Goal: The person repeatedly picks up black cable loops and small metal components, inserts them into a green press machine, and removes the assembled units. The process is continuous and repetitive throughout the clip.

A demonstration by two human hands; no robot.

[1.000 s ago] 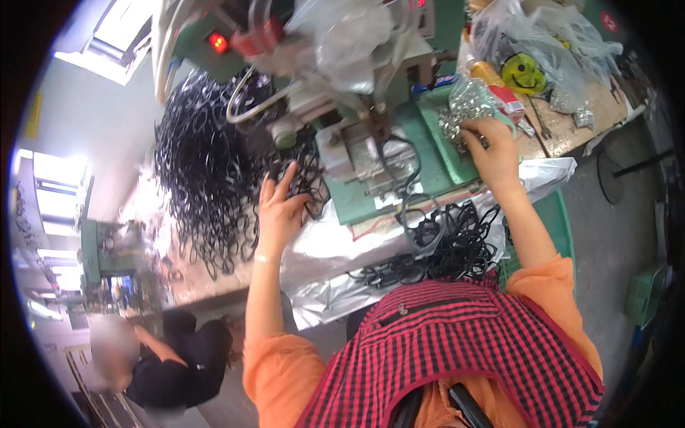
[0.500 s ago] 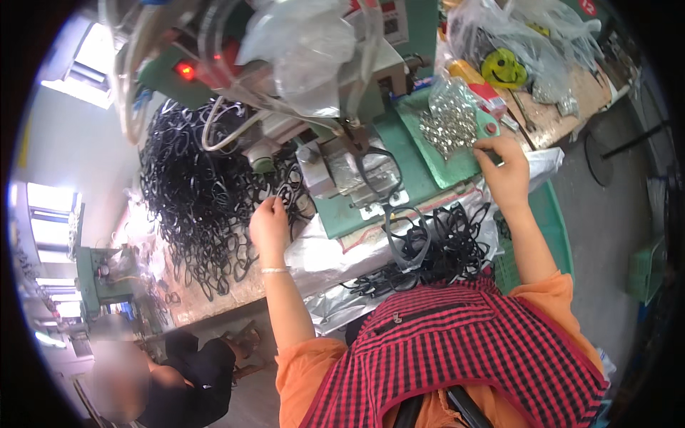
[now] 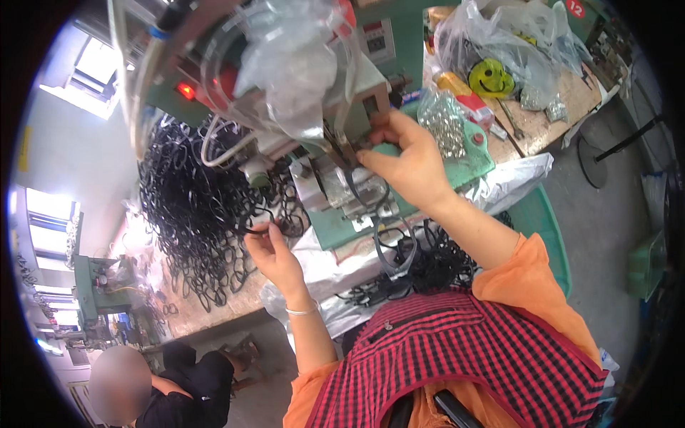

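Note:
My left hand point(image 3: 277, 262) pinches a black band loop point(image 3: 265, 211) in front of a big heap of black band loops point(image 3: 189, 192). My right hand point(image 3: 417, 162) reaches in at the green bench press point(image 3: 360, 107). Its thumb and fingers are curled beside the press head, above the metal fixture point(image 3: 335, 187); whatever they hold is too small to make out. Another black band point(image 3: 377, 203) lies across the fixture's right end and hangs over the front. To the right, partly behind my right hand, small shiny metal pieces point(image 3: 446, 132) lie in a green tray point(image 3: 481, 160).
More black bands point(image 3: 442, 260) lie on silvery sheeting point(image 3: 510, 178) at the front edge. Plastic bags point(image 3: 492, 43) and a wrench point(image 3: 512, 120) are at the far right. Hoses and a plastic bag point(image 3: 289, 64) hang over the press. A person point(image 3: 189, 389) sits at the lower left.
My right hand has moved left from the tray of metal pieces to the press head. My left hand has come slightly nearer to me, with a black band loop now visible at its fingertips.

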